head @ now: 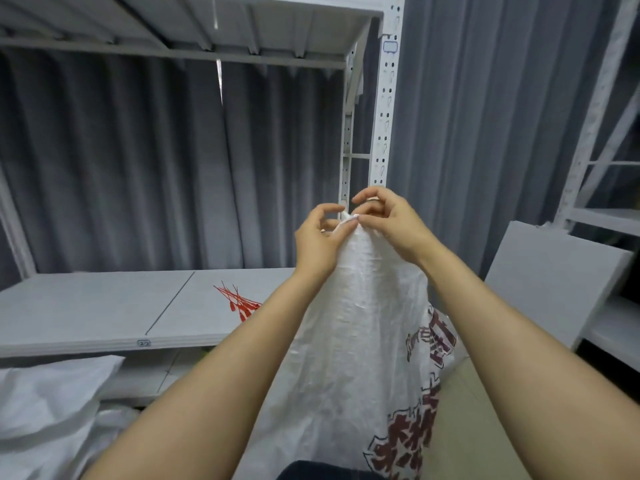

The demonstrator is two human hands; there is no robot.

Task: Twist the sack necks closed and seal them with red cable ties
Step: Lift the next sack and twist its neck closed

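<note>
A white woven sack [360, 327] with dark red printing stands upright in front of me, its top drawn up to a narrow point. My left hand [317, 240] pinches the sack's top edge from the left. From the right, my right hand [388, 221] pinches the same point with thumb and fingertips. Both hands are raised at about chest height, close together. A bunch of red cable ties [239, 301] lies on the white shelf board [104, 306], to the left of my left forearm.
A white metal rack upright [386, 98] rises just behind the hands, with grey curtains behind it. Another white sack [52, 403] lies at the lower left. A white panel [550, 282] leans at the right beside a second rack [595, 216].
</note>
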